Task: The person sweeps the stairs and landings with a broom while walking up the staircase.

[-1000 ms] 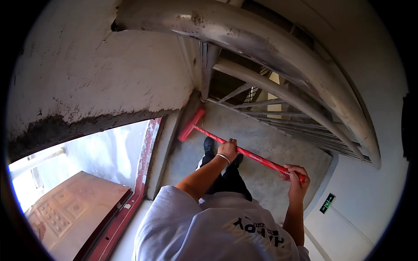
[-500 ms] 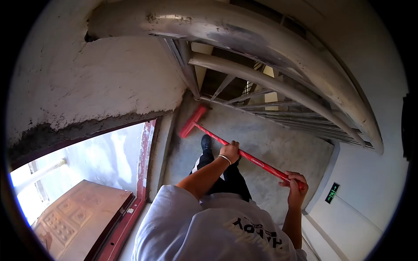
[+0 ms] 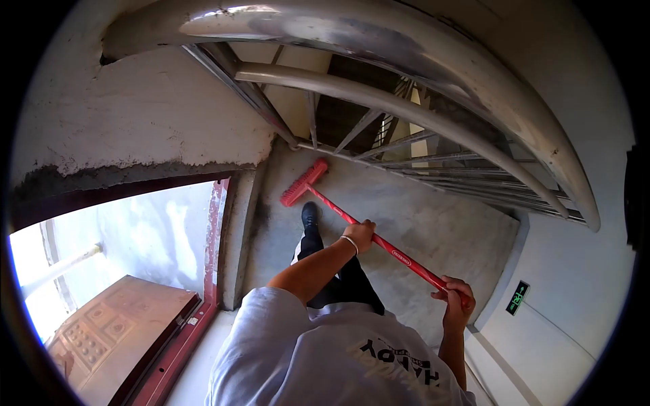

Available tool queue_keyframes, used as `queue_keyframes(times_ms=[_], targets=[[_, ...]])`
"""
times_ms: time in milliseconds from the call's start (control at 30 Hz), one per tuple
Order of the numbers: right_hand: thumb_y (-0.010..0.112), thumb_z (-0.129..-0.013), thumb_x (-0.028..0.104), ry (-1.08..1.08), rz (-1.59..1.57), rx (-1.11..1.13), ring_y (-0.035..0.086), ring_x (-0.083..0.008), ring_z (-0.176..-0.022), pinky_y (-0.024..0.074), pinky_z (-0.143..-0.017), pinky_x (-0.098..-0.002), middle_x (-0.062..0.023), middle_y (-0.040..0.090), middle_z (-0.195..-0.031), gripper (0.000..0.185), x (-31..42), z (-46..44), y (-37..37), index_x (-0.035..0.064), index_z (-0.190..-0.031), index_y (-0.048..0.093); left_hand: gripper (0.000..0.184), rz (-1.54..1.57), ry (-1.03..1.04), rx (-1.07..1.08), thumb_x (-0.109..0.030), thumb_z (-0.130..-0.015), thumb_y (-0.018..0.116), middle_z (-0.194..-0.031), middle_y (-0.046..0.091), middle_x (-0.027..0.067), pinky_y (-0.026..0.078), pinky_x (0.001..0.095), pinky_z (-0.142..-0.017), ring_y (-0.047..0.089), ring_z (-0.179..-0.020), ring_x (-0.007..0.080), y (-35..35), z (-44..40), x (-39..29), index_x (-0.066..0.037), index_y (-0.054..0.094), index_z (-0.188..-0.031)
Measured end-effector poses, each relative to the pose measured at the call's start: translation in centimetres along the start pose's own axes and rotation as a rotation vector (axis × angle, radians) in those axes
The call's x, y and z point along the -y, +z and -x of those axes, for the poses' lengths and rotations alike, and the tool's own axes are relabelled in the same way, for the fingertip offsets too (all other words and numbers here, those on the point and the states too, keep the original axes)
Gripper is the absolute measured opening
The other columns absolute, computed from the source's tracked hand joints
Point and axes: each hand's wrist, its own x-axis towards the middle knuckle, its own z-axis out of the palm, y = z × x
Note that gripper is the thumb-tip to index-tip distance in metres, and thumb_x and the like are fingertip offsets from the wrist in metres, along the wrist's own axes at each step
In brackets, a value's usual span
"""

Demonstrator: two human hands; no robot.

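A red broom [image 3: 399,256] with a long handle slants across the view. Its bristled head [image 3: 304,183] rests at the floor near the foot of the railing, just beyond my dark shoe [image 3: 309,214]. My left hand [image 3: 359,235], with a bracelet at the wrist, is wrapped round the middle of the handle. Near the top end of the handle, my right hand [image 3: 455,295] is closed on it with the thumb toward the tip. Part of the handle's end is hidden by the right hand's fingers.
A metal railing [image 3: 433,122] curves overhead, with stairs [image 3: 352,101] beyond its bars. At left stand a red door frame [image 3: 215,250] and an open brown door panel [image 3: 122,331]. A green exit sign [image 3: 517,298] hangs on the white wall at right. Grey concrete floor [image 3: 433,216] lies ahead.
The broom's head has shifted slightly right and away from the door frame, and turned a little. My view has moved a bit, and both hands keep their hold on the handle.
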Motion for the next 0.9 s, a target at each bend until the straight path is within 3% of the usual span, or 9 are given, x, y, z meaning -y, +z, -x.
queue_keyframes(times_ms=[100,200,267,400,567,733,900], targets=[[0.046,-0.083,-0.002,-0.078,-0.034,0.114,0.064,-0.0242,-0.078,0.0585,-0.064,-0.0332,-0.0199,0.058,-0.105,0.014,-0.4,-1.2,-1.9,-0.0018,-0.092,0.057,0.022,0.098,-0.092,-0.177,-0.016,-0.075,0.058,-0.098,0.057,0.0134,0.051,0.0412,-0.072,0.061,-0.084,0.0325,1.3,0.5,-0.9,-0.006,0.054,-0.094],[0.046,-0.082,-0.003,-0.013,-0.036,0.153,0.064,-0.0245,-0.08,0.0581,-0.068,-0.035,-0.0201,0.057,-0.108,0.015,-3.4,-3.7,-2.9,-0.002,-0.093,0.056,0.028,0.032,-0.232,-0.15,-0.015,-0.074,0.061,-0.104,0.056,0.013,0.051,0.0409,-0.075,0.061,-0.089,0.0332,0.6,-0.9,-0.4,-0.005,0.054,-0.099],[0.048,-0.082,-0.004,0.168,-0.257,0.125,0.063,-0.0225,-0.083,0.0572,-0.074,-0.035,-0.0188,0.057,-0.111,0.015,-6.3,-5.4,-4.0,-0.0031,-0.093,0.057,0.028,-0.003,-0.24,-0.144,-0.013,-0.073,0.061,-0.104,0.057,0.0129,0.051,0.0407,-0.076,0.061,-0.089,0.033,1.9,-2.7,0.6,-0.005,0.054,-0.099],[0.047,-0.082,-0.004,0.193,-0.338,0.1,0.063,-0.0234,-0.083,0.0565,-0.076,-0.0373,-0.019,0.056,-0.112,0.016,-11.6,-6.3,-7.0,-0.0027,-0.095,0.057,0.025,-0.023,-0.277,-0.134,-0.01,-0.075,0.059,-0.104,0.057,0.013,0.051,0.0405,-0.076,0.062,-0.089,0.0324,6.5,-6.0,0.8,-0.006,0.055,-0.099],[0.051,-0.08,-0.005,0.351,-0.492,-0.083,0.064,-0.0241,-0.082,0.0543,-0.08,-0.0411,-0.0186,0.056,-0.116,0.016,-15.2,-3.9,-10.5,-0.0005,-0.094,0.058,0.02,-0.095,-0.253,-0.056,-0.01,-0.078,0.054,-0.103,0.057,0.0113,0.051,0.0409,-0.075,0.062,-0.088,0.0312,10.0,-8.0,-1.9,-0.007,0.056,-0.098],[0.052,-0.079,-0.006,0.373,-0.642,-0.06,0.064,-0.0253,-0.085,0.0521,-0.084,-0.0436,-0.0171,0.055,-0.117,0.017,-20.2,-3.4,-13.8,0.0023,-0.092,0.059,0.018,-0.156,-0.236,-0.06,-0.012,-0.081,0.052,-0.1,0.056,0.0102,0.051,0.0403,-0.075,0.062,-0.088,0.0309,14.0,-8.6,-1.7,-0.006,0.055,-0.097],[0.054,-0.078,-0.004,0.455,-0.672,-0.032,0.064,-0.0239,-0.086,0.0507,-0.086,-0.0439,-0.013,0.057,-0.116,0.018,-25.3,-6.4,-15.8,0.0066,-0.092,0.059,0.02,-0.243,-0.365,-0.112,-0.013,-0.083,0.051,-0.103,0.053,0.0108,0.05,0.0405,-0.077,0.06,-0.092,0.0318,16.7,-10.0,-1.5,-0.006,0.055,-0.1]])
